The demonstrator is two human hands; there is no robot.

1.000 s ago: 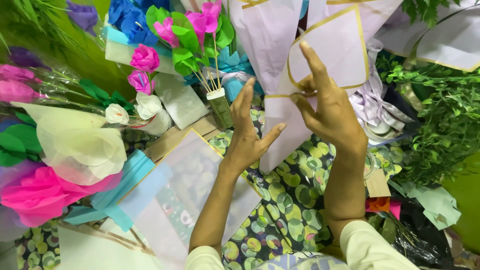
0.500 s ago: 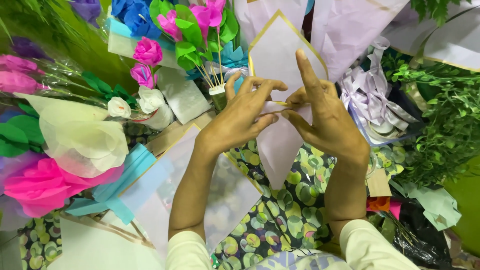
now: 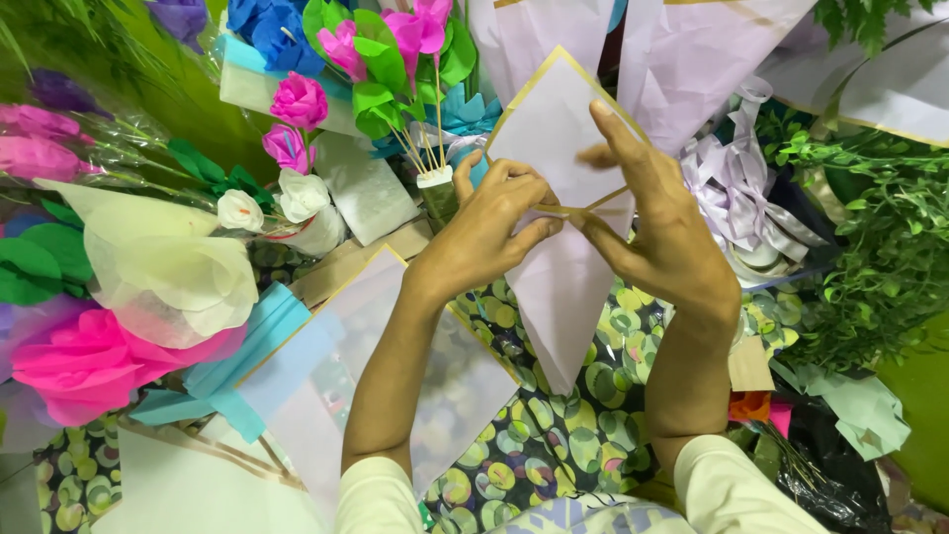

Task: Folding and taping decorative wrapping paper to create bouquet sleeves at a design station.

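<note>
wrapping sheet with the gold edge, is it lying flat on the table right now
No, the pale wrapping sheet is held up and pinched at its middle between the left hand and the right hand.

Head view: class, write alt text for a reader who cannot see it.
Two bare hands, left hand and right hand, pinch a folded sheet of pale lilac wrapping paper with a gold edge at its middle, above a green-spotted tablecloth. Pink paper flowers surround them.

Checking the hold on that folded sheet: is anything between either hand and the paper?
Nothing visible. Both the left hand and the right hand already pinch the pale gold-edged paper at its fold, held up above the green-dotted cloth. Flowers and ribbon lie off to the sides.
</note>
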